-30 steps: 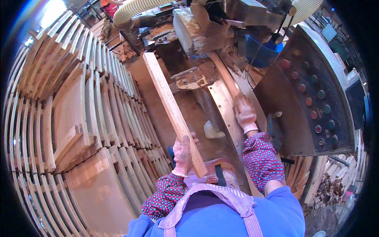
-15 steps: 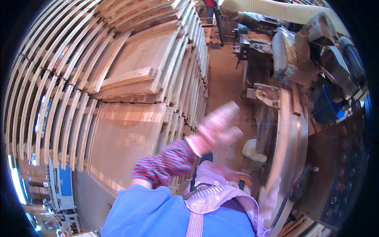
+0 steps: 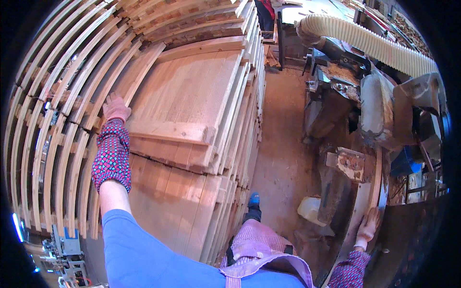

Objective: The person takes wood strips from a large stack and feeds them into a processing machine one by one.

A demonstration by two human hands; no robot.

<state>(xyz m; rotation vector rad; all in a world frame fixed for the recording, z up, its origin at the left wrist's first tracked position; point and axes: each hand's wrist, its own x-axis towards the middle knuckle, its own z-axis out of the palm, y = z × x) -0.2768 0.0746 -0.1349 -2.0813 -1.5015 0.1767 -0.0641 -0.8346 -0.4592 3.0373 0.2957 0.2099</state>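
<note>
My left hand [image 3: 116, 106], in a pinkish work glove, reaches out to the left. It rests against a slat at the left end of a wooden panel [image 3: 189, 91] on top of a stack, its fingers stretched out. Low on the right, my gloved right hand [image 3: 369, 224] lies on the near end of a narrow wooden strip [image 3: 377, 185]. Its fingers point along the strip, which sits on the long bed [image 3: 357, 204] of a machine. Patterned sleeve covers wrap both forearms.
More slatted panels [image 3: 45, 158] rise at the left. A dusty woodworking machine [image 3: 345, 103] stands right, with a ribbed cream hose [image 3: 365, 36] above and a blue bucket [image 3: 406, 161] beside it. A brown floor aisle [image 3: 283, 120] runs between. Another person [image 3: 265, 17] is partly visible far off.
My left hand has swung from mid-air over the aisle to the panel stack at the left. My right hand has moved forward with the wooden strip. The whole view has shifted.
</note>
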